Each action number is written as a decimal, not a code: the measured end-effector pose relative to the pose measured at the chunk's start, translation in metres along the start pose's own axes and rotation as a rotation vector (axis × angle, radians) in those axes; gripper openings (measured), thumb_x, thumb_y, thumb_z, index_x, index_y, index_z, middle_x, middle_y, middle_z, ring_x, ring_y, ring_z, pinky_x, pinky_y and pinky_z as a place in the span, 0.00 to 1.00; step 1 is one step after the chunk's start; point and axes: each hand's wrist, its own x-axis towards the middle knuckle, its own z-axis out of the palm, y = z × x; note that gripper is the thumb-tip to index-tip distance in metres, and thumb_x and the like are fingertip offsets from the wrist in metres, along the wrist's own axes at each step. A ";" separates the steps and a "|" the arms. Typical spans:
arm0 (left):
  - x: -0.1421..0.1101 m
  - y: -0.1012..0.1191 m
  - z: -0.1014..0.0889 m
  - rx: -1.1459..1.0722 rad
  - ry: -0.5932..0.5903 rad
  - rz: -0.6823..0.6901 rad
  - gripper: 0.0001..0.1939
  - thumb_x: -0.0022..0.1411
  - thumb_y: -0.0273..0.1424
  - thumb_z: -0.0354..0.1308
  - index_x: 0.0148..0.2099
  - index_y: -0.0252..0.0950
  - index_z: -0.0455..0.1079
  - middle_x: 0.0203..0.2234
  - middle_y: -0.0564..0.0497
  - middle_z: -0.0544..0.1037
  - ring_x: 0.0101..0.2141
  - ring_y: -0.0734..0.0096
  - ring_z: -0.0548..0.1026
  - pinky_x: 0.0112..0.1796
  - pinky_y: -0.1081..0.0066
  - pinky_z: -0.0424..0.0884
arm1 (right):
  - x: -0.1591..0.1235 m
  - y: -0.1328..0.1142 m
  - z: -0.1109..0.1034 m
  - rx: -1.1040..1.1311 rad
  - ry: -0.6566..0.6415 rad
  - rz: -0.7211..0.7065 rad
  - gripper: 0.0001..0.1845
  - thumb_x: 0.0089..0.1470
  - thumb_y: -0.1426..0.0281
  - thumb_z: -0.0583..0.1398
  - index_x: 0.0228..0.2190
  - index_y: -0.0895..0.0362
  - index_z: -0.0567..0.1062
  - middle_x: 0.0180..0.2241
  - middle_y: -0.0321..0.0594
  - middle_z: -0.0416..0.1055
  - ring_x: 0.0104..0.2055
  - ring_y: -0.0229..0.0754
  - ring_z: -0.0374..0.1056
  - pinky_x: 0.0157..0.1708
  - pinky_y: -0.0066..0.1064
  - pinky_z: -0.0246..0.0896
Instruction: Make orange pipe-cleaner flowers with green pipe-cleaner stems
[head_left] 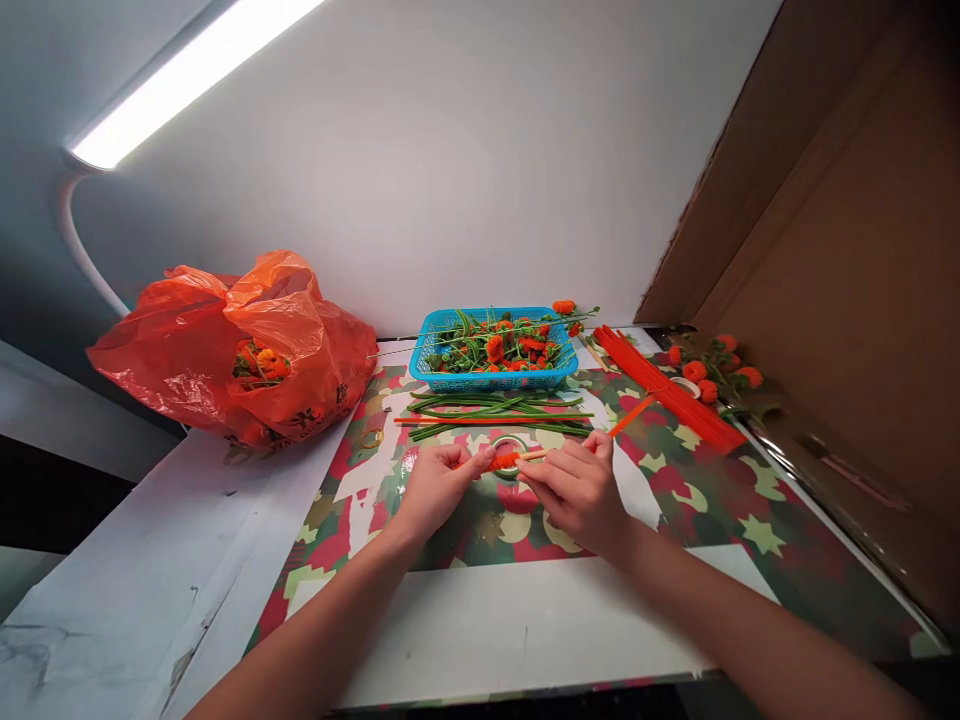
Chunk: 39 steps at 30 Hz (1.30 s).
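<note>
So both hands are pinched closed here, close together but with a small gap between them. The left hand (442, 485) has thumb and fingers on a fuzzy, ridged orange coil (504, 462), and the right hand (581, 492) is clamped on a thin, smooth, pale stick (534, 455) that looks like wood. Coil and stick line up end to end, pretty much left to right across the view, stick end tipped up a touch toward the right. They're over the middle of the table, in front of the green stems. A straight orange strip (632, 414) pokes out past the right hand, angled up and right toward a bundle of fuzzy orange stems (679, 398), which slants down to the right.

Right by the coil there's a round tape roll (509, 444), partly covered. Behind it, fuzzy green stems (495, 403) lie sideways with one orange stem (487, 421) among them. Further back is a blue plastic lattice basket (491, 382) full of ruffled orange blooms and green stalks, with more orange flowers (701, 372) off to the right.

On the left sits a shiny, crinkly orange plastic bag (300, 320) with dark printed characters, too creased to read. Tabletop covering (480, 530) is camo-ish red, green and cream with stars and circles.
</note>
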 end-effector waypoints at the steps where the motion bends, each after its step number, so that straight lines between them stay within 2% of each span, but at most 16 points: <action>1: 0.000 0.000 0.000 -0.010 0.003 0.000 0.30 0.49 0.54 0.58 0.16 0.36 0.51 0.13 0.59 0.53 0.18 0.80 0.49 0.20 0.74 0.44 | 0.001 -0.001 0.000 0.015 0.000 0.006 0.06 0.58 0.73 0.59 0.32 0.54 0.77 0.22 0.31 0.74 0.25 0.34 0.60 0.34 0.36 0.40; 5: 0.000 0.002 0.002 -0.062 -0.010 -0.036 0.29 0.48 0.54 0.59 0.17 0.36 0.54 0.13 0.59 0.55 0.18 0.80 0.50 0.19 0.75 0.44 | 0.006 -0.004 -0.005 0.113 0.016 0.076 0.06 0.57 0.73 0.60 0.32 0.53 0.78 0.23 0.32 0.74 0.25 0.34 0.60 0.34 0.36 0.40; 9: -0.001 0.003 0.004 -0.129 -0.042 -0.055 0.28 0.49 0.55 0.57 0.18 0.37 0.54 0.12 0.59 0.55 0.16 0.80 0.49 0.18 0.75 0.43 | 0.010 -0.002 -0.011 0.281 -0.022 0.184 0.08 0.58 0.71 0.59 0.30 0.53 0.79 0.20 0.32 0.72 0.24 0.35 0.61 0.34 0.36 0.42; 11: -0.001 0.003 0.003 -0.149 -0.060 -0.009 0.28 0.50 0.54 0.56 0.18 0.37 0.53 0.12 0.59 0.55 0.16 0.80 0.50 0.18 0.75 0.44 | 0.012 0.003 -0.013 0.369 -0.094 0.248 0.11 0.59 0.66 0.57 0.30 0.53 0.79 0.18 0.32 0.70 0.24 0.36 0.61 0.34 0.36 0.44; 14: 0.000 0.001 -0.002 -0.116 -0.124 0.107 0.26 0.50 0.50 0.58 0.17 0.37 0.53 0.12 0.59 0.56 0.17 0.80 0.51 0.19 0.75 0.45 | 0.014 0.014 -0.017 0.501 -0.283 0.315 0.17 0.59 0.58 0.57 0.28 0.53 0.80 0.18 0.33 0.69 0.25 0.37 0.61 0.35 0.36 0.47; 17: 0.000 0.001 -0.008 0.019 -0.231 0.220 0.25 0.50 0.47 0.60 0.17 0.36 0.54 0.13 0.59 0.55 0.19 0.80 0.51 0.21 0.75 0.46 | 0.015 0.022 -0.020 0.564 -0.441 0.328 0.18 0.55 0.56 0.60 0.23 0.54 0.79 0.19 0.34 0.71 0.25 0.37 0.62 0.36 0.36 0.48; 20: 0.001 0.002 -0.013 0.229 -0.273 0.286 0.25 0.50 0.46 0.60 0.17 0.35 0.54 0.14 0.59 0.53 0.20 0.79 0.51 0.21 0.74 0.46 | 0.015 0.025 -0.021 0.504 -0.519 0.308 0.15 0.52 0.58 0.64 0.21 0.53 0.78 0.18 0.33 0.71 0.25 0.36 0.61 0.38 0.37 0.45; 23: 0.001 0.004 -0.014 0.378 -0.205 0.314 0.26 0.52 0.47 0.59 0.17 0.36 0.52 0.14 0.59 0.51 0.20 0.78 0.49 0.22 0.74 0.45 | 0.016 0.021 -0.022 0.388 -0.477 0.319 0.13 0.51 0.62 0.65 0.19 0.54 0.77 0.18 0.31 0.71 0.25 0.35 0.62 0.39 0.37 0.42; 28: 0.001 0.004 -0.012 0.448 -0.077 0.299 0.27 0.54 0.47 0.58 0.18 0.36 0.48 0.15 0.59 0.48 0.21 0.77 0.48 0.22 0.73 0.44 | 0.015 0.013 -0.018 0.223 -0.344 0.314 0.16 0.54 0.63 0.63 0.18 0.55 0.75 0.18 0.31 0.71 0.25 0.34 0.60 0.38 0.36 0.39; 34: 0.000 0.004 -0.011 0.440 -0.054 0.250 0.27 0.54 0.48 0.57 0.17 0.36 0.51 0.13 0.59 0.52 0.20 0.77 0.50 0.22 0.74 0.46 | 0.011 0.015 -0.013 0.100 -0.222 0.193 0.14 0.56 0.65 0.62 0.20 0.55 0.75 0.19 0.30 0.70 0.25 0.34 0.58 0.36 0.35 0.38; 39: -0.003 0.005 -0.008 0.491 0.122 0.276 0.26 0.55 0.50 0.55 0.17 0.36 0.56 0.12 0.57 0.59 0.18 0.76 0.54 0.22 0.74 0.49 | 0.013 0.013 -0.012 -0.018 -0.170 0.115 0.13 0.59 0.68 0.58 0.24 0.55 0.76 0.20 0.32 0.70 0.25 0.35 0.58 0.36 0.35 0.39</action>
